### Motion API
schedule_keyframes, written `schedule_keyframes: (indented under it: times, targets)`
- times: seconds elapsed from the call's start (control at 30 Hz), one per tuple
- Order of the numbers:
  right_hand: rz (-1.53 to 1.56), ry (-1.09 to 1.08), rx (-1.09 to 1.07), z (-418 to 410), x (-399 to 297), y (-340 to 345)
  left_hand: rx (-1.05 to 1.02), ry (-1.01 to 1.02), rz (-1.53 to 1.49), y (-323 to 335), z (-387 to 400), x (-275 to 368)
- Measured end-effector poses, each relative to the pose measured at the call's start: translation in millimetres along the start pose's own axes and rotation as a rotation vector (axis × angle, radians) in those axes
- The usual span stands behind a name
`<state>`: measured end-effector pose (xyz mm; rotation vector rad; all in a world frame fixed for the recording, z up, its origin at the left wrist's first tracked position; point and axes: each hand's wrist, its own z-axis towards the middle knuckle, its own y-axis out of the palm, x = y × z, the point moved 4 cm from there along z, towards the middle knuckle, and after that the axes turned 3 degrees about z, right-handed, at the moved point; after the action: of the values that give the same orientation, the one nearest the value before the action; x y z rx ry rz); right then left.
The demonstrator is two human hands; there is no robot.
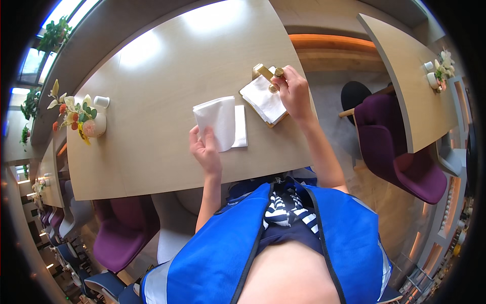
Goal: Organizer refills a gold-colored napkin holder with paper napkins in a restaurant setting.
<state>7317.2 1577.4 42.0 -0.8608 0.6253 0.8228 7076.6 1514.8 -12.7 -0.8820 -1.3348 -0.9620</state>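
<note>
My left hand (pixel 205 152) holds a small stack of folded white paper napkins (pixel 217 117) upright, thumb on the near face. Partly hidden behind that stack, another folded white napkin or pile (pixel 240 127) lies flat on the wooden table (pixel 159 152). Over to the right is a brass-coloured napkin holder (pixel 272 124) with white napkins (pixel 264 97) lying in it, set at an angle. My right hand (pixel 295 93) grips the holder's brass weight arm (pixel 278 72) by its knobbed end, above the napkins.
At the table's left end stand a white vase of flowers (pixel 97 125) and a small white cup-like item (pixel 101 101). Purple chairs (pixel 123 235) are tucked along the near edge. A second table (pixel 414 95) and a purple chair (pixel 383 140) are to the right.
</note>
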Motion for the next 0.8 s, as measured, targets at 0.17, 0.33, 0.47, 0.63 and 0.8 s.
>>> schedule_keyframes:
  times: [0.17,0.33,0.47,0.63,0.8]
  targets:
    - [-0.087,-0.028,0.003,-7,-7,0,-0.344,-0.34,-0.435,38,-3,11]
    - [-0.13,-0.009,-0.012,-9,-8,-1,-0.393,-0.351,-0.551,52,1,8]
    - [-0.085,-0.044,0.029,-8,-14,0,-0.412,-0.352,-0.166,48,2,-18]
    - [-0.061,-0.036,0.037,-10,-9,-1,-0.418,-0.305,0.064,49,1,-14]
    - [-0.048,-0.039,0.056,-10,-8,-1,-0.451,-0.333,-0.048,65,-5,-3]
